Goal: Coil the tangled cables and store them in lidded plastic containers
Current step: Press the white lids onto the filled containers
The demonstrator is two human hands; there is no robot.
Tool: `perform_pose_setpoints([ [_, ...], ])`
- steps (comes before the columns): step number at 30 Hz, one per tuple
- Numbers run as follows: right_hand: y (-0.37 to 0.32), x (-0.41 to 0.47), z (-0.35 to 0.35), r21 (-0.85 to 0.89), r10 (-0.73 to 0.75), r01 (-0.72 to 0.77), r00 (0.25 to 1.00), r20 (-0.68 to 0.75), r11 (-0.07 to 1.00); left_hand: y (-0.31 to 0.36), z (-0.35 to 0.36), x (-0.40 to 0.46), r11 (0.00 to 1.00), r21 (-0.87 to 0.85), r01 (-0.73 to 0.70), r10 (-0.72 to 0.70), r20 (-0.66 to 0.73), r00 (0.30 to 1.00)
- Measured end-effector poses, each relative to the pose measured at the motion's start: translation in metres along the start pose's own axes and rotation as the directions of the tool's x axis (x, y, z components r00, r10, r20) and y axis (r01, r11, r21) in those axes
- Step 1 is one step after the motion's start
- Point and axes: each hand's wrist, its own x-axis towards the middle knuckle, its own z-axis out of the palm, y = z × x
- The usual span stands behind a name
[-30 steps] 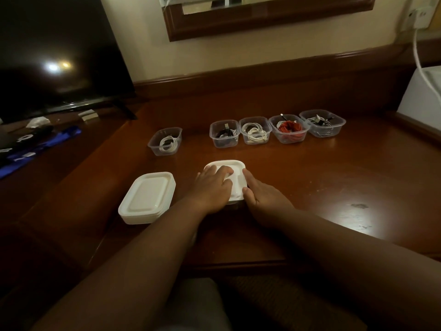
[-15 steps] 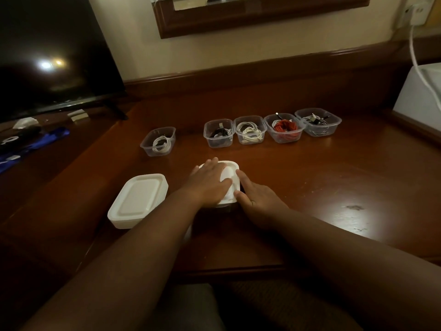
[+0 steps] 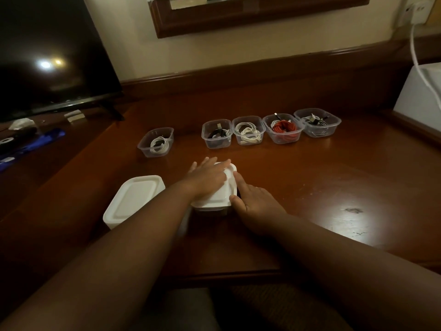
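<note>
A small plastic container with a white lid [image 3: 220, 197] stands at the middle of the wooden desk [image 3: 334, 187]. My left hand [image 3: 208, 178] lies flat on the lid with its fingers straight. My right hand [image 3: 253, 203] rests against the container's right side, forefinger along the lid's edge and thumb at its near corner. Behind stand several open clear tubs with coiled cables: white [image 3: 156, 142], black [image 3: 216, 133], white [image 3: 248, 130], red [image 3: 282, 128] and mixed [image 3: 317, 122].
A stack of white lids [image 3: 133, 200] sits left of my hands. A dark television [image 3: 47, 56] stands at the far left, with small items and a blue object [image 3: 33, 144] below it. A white box [image 3: 420, 91] with a cord stands at the right edge.
My left hand has spread flatter over the lid and slid a little toward the far edge. My right forefinger has stretched along the lid's right rim. The container stays in place.
</note>
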Motion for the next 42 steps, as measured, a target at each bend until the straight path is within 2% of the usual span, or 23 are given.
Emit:
perform_pose_setpoints([
  [3,-0.002,-0.001,-0.002,-0.005,0.008,-0.008,1.000,0.012,1.000,0.003,-0.004,-0.005,0.994,-0.107,0.015,-0.018,-0.029,0.999],
  [6,-0.004,-0.002,-0.003,-0.019,0.012,-0.011,1.000,0.018,1.000,0.003,-0.001,-0.009,0.955,-0.294,0.028,-0.076,-0.155,0.985],
  [10,-0.004,0.000,-0.004,-0.001,0.017,-0.017,1.000,0.027,1.000,0.000,0.000,-0.025,0.767,-0.637,-0.081,-0.132,-0.279,0.951],
  [11,-0.003,0.000,-0.005,0.015,0.024,-0.024,0.999,0.037,1.000,-0.001,0.002,-0.027,0.743,-0.657,-0.129,-0.137,-0.338,0.931],
  [13,-0.002,0.003,-0.007,0.036,0.032,-0.034,0.998,0.048,0.999,-0.006,0.005,-0.033,0.844,-0.491,-0.216,-0.003,-0.408,0.913],
  [15,-0.001,0.008,-0.008,0.039,0.042,-0.045,0.997,0.063,0.998,-0.010,0.005,-0.043,0.958,-0.178,-0.224,0.159,-0.319,0.934],
  [17,-0.002,0.015,-0.009,0.038,0.060,-0.063,0.995,0.085,0.997,-0.019,0.004,-0.050,0.972,0.109,-0.209,0.228,-0.203,0.952],
  [18,-0.003,0.019,-0.009,0.038,0.066,-0.070,0.993,0.094,0.997,-0.026,0.004,-0.050,0.964,0.171,-0.205,0.234,-0.176,0.956],
  [25,-0.015,0.069,-0.001,0.049,0.078,-0.085,0.989,0.127,0.995,-0.066,-0.004,-0.020,0.975,0.182,-0.124,0.161,-0.202,0.966],
  [30,-0.018,0.121,-0.001,0.113,0.098,-0.117,0.982,0.159,0.987,-0.107,-0.016,0.025,0.979,0.200,0.021,0.032,-0.259,0.965],
  [34,-0.015,0.161,0.000,0.010,0.070,-0.073,0.984,0.164,0.997,-0.135,-0.029,0.059,0.988,0.146,0.052,-0.016,-0.235,0.972],
  [38,-0.008,0.189,0.000,-0.183,0.003,0.033,0.981,0.196,0.983,-0.151,-0.035,0.096,0.996,0.073,0.056,-0.034,-0.269,0.963],
  [42,0.000,0.209,0.006,-0.277,-0.060,0.114,0.979,0.194,0.954,-0.160,-0.038,0.124,0.981,0.152,0.122,-0.071,-0.304,0.950],
])
